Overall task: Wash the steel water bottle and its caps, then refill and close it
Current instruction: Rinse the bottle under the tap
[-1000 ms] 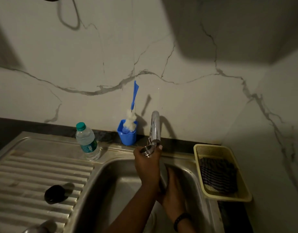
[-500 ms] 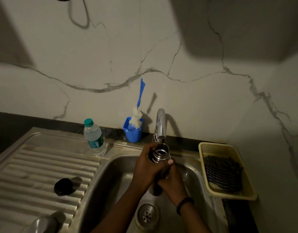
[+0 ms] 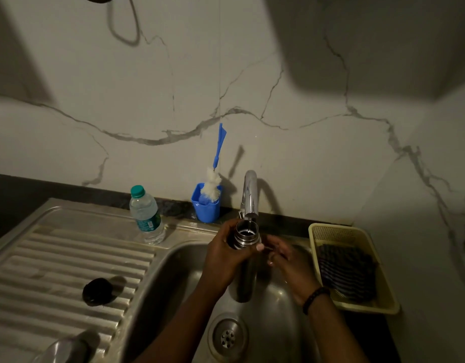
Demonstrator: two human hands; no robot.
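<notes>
Your left hand [image 3: 223, 260] grips the steel water bottle [image 3: 245, 260] near its open neck, fingers curled round it, holding it upright over the sink [image 3: 173, 279] with its mouth directly under the tap [image 3: 250, 195]. A thin stream of water falls into the opening. Your right hand [image 3: 286, 260] sits just beside the bottle, fingers loosely spread and holding nothing; a dark band circles that wrist. A black cap [image 3: 97, 290] lies on the ribbed drainboard [image 3: 56, 271], well apart from the bottle. At the bench's back edge stand a plastic bottle [image 3: 146, 216] and a blue cup [image 3: 206, 206] holding a brush [image 3: 213, 179]. A yellow basket [image 3: 331, 230] holding a striped cloth [image 3: 346, 271] sits at the sink's right edge.
</notes>
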